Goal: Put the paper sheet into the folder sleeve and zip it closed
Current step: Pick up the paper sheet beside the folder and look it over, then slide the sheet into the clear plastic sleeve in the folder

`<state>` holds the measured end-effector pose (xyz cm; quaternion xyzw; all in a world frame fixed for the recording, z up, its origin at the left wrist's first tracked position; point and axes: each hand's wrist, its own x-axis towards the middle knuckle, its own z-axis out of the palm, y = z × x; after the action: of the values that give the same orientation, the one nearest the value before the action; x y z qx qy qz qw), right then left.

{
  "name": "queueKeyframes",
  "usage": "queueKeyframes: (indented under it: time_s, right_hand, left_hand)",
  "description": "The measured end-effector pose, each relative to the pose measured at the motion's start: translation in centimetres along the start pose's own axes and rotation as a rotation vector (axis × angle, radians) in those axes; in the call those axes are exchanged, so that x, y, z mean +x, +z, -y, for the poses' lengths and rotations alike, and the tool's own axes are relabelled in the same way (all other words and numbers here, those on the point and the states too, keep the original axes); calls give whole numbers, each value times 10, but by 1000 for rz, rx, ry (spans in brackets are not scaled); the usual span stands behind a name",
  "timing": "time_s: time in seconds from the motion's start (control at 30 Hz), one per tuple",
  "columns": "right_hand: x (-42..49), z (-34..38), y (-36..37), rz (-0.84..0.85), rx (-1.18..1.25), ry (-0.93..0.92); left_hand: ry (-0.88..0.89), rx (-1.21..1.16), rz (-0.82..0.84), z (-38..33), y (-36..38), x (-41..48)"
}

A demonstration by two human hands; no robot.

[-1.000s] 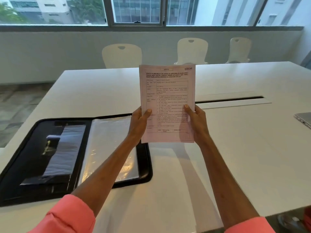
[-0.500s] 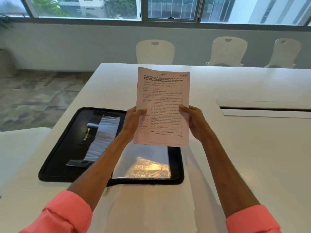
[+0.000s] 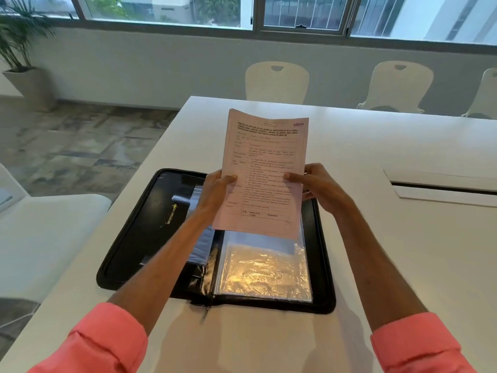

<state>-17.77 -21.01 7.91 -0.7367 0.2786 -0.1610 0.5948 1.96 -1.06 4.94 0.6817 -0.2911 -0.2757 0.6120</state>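
A printed paper sheet (image 3: 265, 168) stands upright in the air above the open black zip folder (image 3: 139, 238). My left hand (image 3: 215, 192) pinches the sheet's left edge and my right hand (image 3: 320, 187) pinches its right edge. The folder lies flat on the white table (image 3: 403, 265), with clear plastic sleeves (image 3: 265, 273) on its right half and a dark pocket on its left half. The sheet's lower edge hangs just above the sleeves and hides their upper part. The zipper pull (image 3: 205, 312) dangles at the folder's near edge.
White chairs (image 3: 277, 80) line the table's far side under the windows. A cable slot (image 3: 443, 188) is cut into the tabletop at the right. Another white surface (image 3: 45, 238) sits left of the table, and a potted plant (image 3: 16, 49) stands in the far left corner.
The sheet, held in both hands, has moved left and lower until it is over the folder's sleeve side. The view has turned left, bringing the folder to the middle.
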Motion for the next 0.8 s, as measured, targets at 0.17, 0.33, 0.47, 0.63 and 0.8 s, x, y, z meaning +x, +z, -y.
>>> queueKeyframes:
  time_s: [0.17, 0.33, 0.47, 0.63, 0.8]
  right_hand:
    - [11, 3, 5, -34, -86, -8]
    - [19, 2, -2, -106, -31, -49]
    - [29, 0, -21, -314, 14, -48]
    - [34, -4, -38, -558, 157, -93]
    - [40, -3, -37, -705, 319, -142]
  left_hand:
    - [-1, 38, 28, 1, -5, 14]
    - [22, -57, 57, 4, -4, 31]
    - [-36, -69, -73, 21, 1, 48]
    - [133, 422, -85, 50, 4, 61]
    - [383, 894, 197, 72, 23, 67]
